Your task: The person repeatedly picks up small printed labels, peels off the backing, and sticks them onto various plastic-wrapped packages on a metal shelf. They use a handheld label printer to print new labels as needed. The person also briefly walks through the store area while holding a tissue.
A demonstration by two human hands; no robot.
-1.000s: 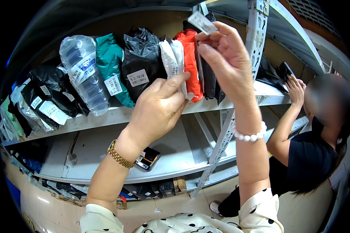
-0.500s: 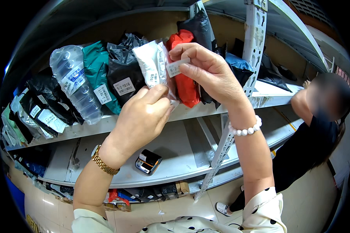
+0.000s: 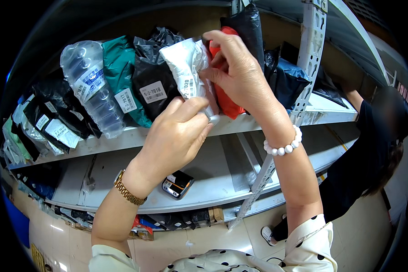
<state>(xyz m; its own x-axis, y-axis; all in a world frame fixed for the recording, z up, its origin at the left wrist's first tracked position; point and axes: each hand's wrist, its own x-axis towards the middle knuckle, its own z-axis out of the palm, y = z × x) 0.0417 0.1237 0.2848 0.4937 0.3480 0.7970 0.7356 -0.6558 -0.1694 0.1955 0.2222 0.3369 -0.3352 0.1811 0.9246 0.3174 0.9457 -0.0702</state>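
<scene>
A white plastic mailer bag [image 3: 183, 59] with a barcode label stands on the shelf among other parcels. My left hand [image 3: 177, 131] is closed on its lower end, thumb and fingers pinching the plastic. Just right of it is a pinkish bag [image 3: 210, 86], partly covered by the mailer and my hand. My right hand [image 3: 240, 68] is bent at the fingers over the tops of the pinkish bag and a red bag [image 3: 229, 106]. Its thumb lies against the pinkish bag; whatever the fingers hold is hidden.
To the left stand a black bag [image 3: 152, 77], a green bag [image 3: 120, 68], clear plastic containers [image 3: 84, 68] and several dark parcels. A label printer [image 3: 177, 184] lies on the lower shelf. A perforated metal post [image 3: 310, 50] rises at right, with a person [image 3: 371, 149] beyond it.
My right hand has moved up and its fingers have gone over the bags; the small label it held is out of sight. My left hand keeps hold of the white mailer.
</scene>
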